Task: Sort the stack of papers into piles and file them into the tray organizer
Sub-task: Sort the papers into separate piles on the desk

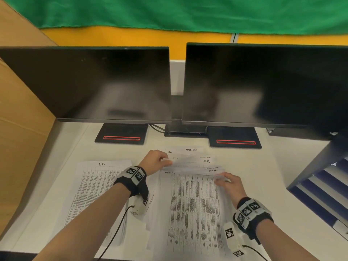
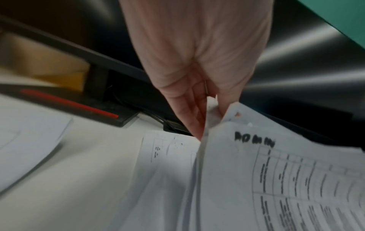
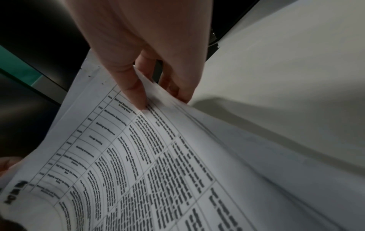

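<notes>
A fanned stack of printed papers [image 1: 194, 204] lies on the white desk in front of me, with sheets headed "H.R." and "TASK LIST" showing at its far end. My left hand [image 1: 160, 162] pinches the far left corner of the lifted sheets [image 2: 227, 140]. My right hand [image 1: 226, 180] pinches the far right edge of the sheets [image 3: 158, 125], thumb on top and fingers beneath. A separate pile headed "I.T." [image 1: 96, 189] lies flat to the left. The dark blue tray organizer [image 1: 320, 185] stands at the right edge of the desk.
Two dark monitors [image 1: 90, 83] [image 1: 263, 85] on black stands [image 1: 122, 136] line the back of the desk [image 1: 56, 166]. A cardboard panel [image 1: 18, 129] walls the left side. Cables run from both wrist cameras toward me.
</notes>
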